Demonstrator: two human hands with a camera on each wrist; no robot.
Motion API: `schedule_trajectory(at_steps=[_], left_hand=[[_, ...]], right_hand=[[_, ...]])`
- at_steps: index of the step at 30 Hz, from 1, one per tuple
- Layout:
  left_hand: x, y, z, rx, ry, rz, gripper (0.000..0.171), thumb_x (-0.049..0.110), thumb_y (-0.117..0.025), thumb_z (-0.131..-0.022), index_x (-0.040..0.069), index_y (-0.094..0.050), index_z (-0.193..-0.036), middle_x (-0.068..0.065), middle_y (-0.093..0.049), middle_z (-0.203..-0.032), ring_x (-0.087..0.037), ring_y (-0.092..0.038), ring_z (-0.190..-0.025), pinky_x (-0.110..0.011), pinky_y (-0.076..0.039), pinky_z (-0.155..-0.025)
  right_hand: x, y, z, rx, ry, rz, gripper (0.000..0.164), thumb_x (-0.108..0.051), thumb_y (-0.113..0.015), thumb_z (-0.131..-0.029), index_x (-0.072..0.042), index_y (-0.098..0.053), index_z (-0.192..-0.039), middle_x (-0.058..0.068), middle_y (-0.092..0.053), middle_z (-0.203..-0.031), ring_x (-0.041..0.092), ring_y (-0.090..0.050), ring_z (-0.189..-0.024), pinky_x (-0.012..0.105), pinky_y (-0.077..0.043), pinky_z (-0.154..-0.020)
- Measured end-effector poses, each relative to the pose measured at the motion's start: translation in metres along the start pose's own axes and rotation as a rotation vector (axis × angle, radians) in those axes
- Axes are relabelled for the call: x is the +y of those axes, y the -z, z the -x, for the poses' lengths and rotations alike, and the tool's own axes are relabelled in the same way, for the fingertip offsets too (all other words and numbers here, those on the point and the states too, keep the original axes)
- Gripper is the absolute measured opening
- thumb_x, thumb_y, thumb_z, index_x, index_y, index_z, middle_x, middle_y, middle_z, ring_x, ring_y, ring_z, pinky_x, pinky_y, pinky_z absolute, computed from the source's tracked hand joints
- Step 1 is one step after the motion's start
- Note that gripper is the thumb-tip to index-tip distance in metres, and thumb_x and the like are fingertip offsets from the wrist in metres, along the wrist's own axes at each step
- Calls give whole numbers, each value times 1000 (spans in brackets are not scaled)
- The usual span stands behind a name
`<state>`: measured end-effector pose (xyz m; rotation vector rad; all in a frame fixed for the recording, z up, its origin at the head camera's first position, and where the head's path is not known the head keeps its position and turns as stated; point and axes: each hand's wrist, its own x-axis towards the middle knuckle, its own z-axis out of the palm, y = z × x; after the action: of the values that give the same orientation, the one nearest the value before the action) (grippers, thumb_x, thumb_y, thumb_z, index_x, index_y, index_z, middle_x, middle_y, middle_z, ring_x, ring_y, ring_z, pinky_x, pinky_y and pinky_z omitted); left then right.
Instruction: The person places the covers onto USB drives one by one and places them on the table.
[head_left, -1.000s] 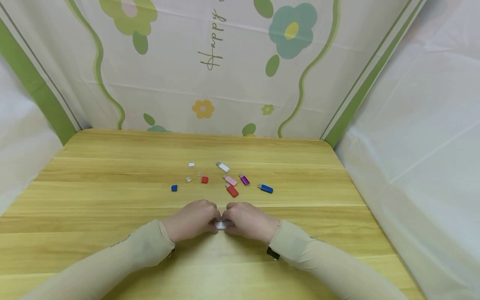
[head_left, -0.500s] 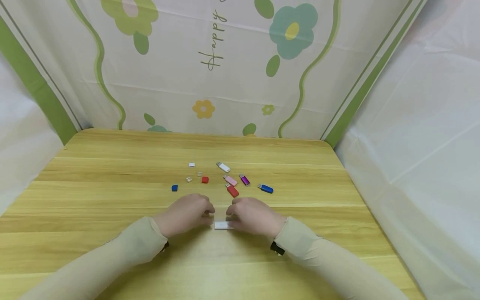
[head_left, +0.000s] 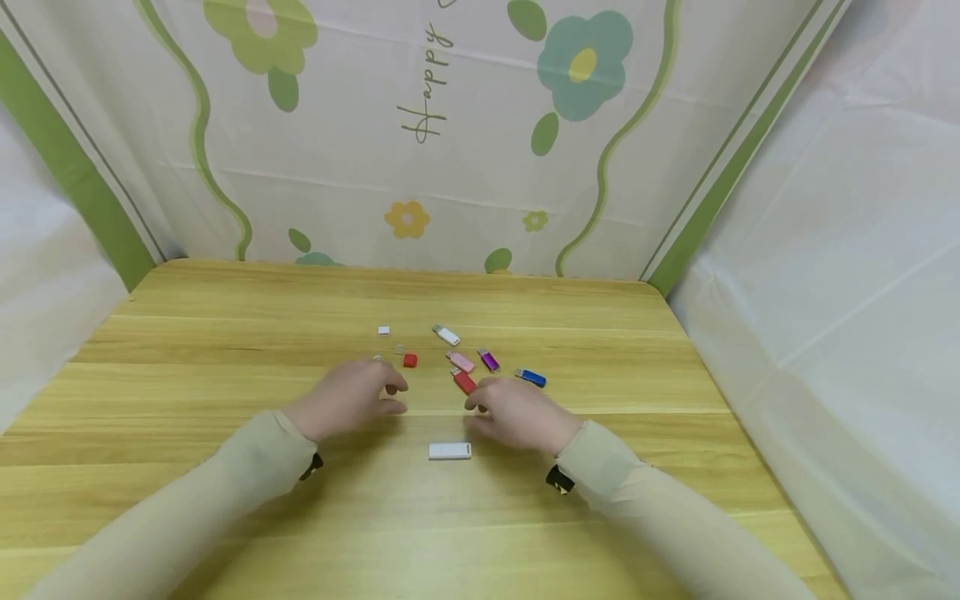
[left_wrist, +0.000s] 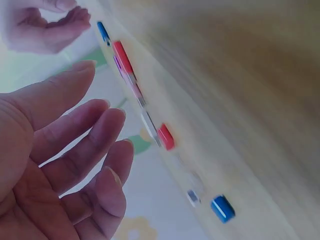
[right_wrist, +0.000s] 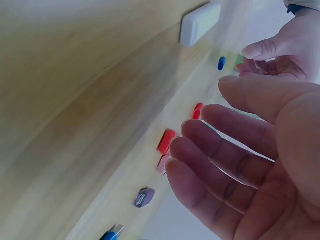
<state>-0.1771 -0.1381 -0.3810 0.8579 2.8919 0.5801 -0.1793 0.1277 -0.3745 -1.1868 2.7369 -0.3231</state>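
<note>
A white USB stick (head_left: 450,451), no metal plug showing, lies flat on the wooden table between and below both hands, touched by neither. My left hand (head_left: 348,402) hovers over the table with loosely bent fingers, near a red cap (head_left: 410,361) and a clear cap (head_left: 378,357). A blue cap (left_wrist: 223,208), hidden in the head view, shows in the left wrist view. My right hand (head_left: 521,414) holds nothing; in the head view its fingertips overlap the end of a red USB stick (head_left: 463,381). The right wrist view shows its fingers spread and relaxed.
Uncapped sticks lie further back: white (head_left: 447,335), pink (head_left: 461,362), purple (head_left: 489,360) and blue (head_left: 532,378). A white cap (head_left: 384,330) and another clear cap (head_left: 399,349) lie left of them. A flowered curtain (head_left: 480,167) hangs behind the table.
Both hands have let go of the white USB stick, which stays on the table. They have moved apart and forward, the left toward the caps, the right toward the red stick.
</note>
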Motion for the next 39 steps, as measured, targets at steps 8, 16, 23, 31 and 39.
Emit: schedule_trajectory(at_steps=[8,16,23,31,39], left_hand=[[-15,6,-13,1,44,28,28,18,-80,-85,2,-74,-107,-2,-69,-92,-17,-62,-81,-37,-54,-77],[-33,1,-35,30,61,54,22,14,-77,-86,4,-76,-106,-3,-71,-94,-18,-63,-84,-40,-54,-79],[-42,2,-53,-9,110,75,28,16,-78,-87,4,-73,-112,-6,-70,-105,-24,-64,-98,-46,-50,-91],[-45,2,-66,-57,109,43,31,20,-79,-86,3,-73,-111,-5,-71,-101,-21,-63,-91,-44,-51,-88],[-47,-4,-74,-76,75,2,11,18,-78,-87,10,-76,-94,2,-68,-87,-18,-60,-82,-40,-51,-82]], right_hand=[[15,-3,-5,42,-38,6,21,-25,-69,-95,-9,-75,-107,1,-71,-99,9,-60,-78,27,-52,-72],[30,-9,-15,41,-82,3,19,-23,-69,-94,-10,-75,-107,0,-72,-96,8,-54,-68,24,-46,-63],[35,-9,-24,49,-94,9,17,-19,-69,-93,-9,-76,-105,-3,-69,-85,8,-51,-62,24,-45,-58],[33,-6,-35,48,-138,-21,19,-18,-67,-95,-8,-76,-108,1,-71,-92,9,-53,-64,23,-46,-58],[33,-8,-44,46,-180,-8,17,-24,-67,-96,-10,-77,-96,-2,-67,-80,8,-50,-58,23,-43,-52]])
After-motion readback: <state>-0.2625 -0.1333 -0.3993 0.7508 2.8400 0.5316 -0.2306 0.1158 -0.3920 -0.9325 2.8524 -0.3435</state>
